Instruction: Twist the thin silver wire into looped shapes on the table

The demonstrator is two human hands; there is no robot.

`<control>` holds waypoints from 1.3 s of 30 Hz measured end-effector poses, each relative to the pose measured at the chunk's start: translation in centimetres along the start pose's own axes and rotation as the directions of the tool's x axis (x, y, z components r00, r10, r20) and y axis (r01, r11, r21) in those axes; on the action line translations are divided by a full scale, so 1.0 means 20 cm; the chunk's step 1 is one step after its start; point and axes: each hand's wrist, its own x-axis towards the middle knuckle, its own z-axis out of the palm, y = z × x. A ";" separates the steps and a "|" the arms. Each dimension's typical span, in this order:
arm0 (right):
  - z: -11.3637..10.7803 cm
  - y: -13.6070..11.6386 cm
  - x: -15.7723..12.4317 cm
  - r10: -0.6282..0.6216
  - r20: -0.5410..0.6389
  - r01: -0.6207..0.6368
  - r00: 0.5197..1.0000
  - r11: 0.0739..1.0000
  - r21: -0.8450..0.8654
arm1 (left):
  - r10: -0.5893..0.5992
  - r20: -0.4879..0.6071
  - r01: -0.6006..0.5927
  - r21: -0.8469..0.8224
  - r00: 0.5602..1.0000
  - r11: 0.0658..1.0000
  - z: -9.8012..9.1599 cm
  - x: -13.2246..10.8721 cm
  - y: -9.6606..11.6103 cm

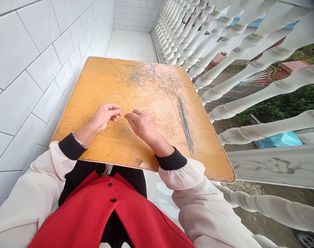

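Over the near middle of the wooden table (71,127), my left hand (105,115) is closed, with thumb and forefinger pinched on a thin, pale wire (117,96). The wire curls in loops above my fingertips. Just to its right, my right hand (144,125) is also closed in a pinch, its fingertips close to those of the left. A fine strand appears to run between the two; its exact end is too small to make out. Behind the hands lies a loose tangle of thin wire loops (133,78).
A bundle of straight grey wires (185,124) lies on the table's right side. White tiled wall (48,65) stands close on the left. A white balustrade (239,136) runs along the right, with a yard beyond it.
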 end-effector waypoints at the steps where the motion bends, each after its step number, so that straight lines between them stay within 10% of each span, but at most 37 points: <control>1: 0.00 0.01 0.00 -0.032 -0.004 0.032 0.999 0.999 -0.034 | -0.017 0.012 0.017 0.013 1.000 1.000 -0.01 0.00 0.00; 19: 0.01 0.07 0.00 -0.172 -0.207 0.131 0.963 0.972 -0.195 | -0.122 0.194 0.122 0.011 0.973 0.992 -0.07 0.05 -0.02; 26: 0.04 0.08 -0.01 -0.120 -0.242 0.077 0.963 0.981 -0.178 | -0.094 0.129 0.111 -0.134 0.987 0.985 -0.02 0.03 -0.04; 39: 0.01 0.09 -0.01 -0.042 -0.137 0.036 0.990 0.998 -0.048 | 0.084 0.051 -0.091 0.153 0.995 0.984 0.00 0.02 -0.06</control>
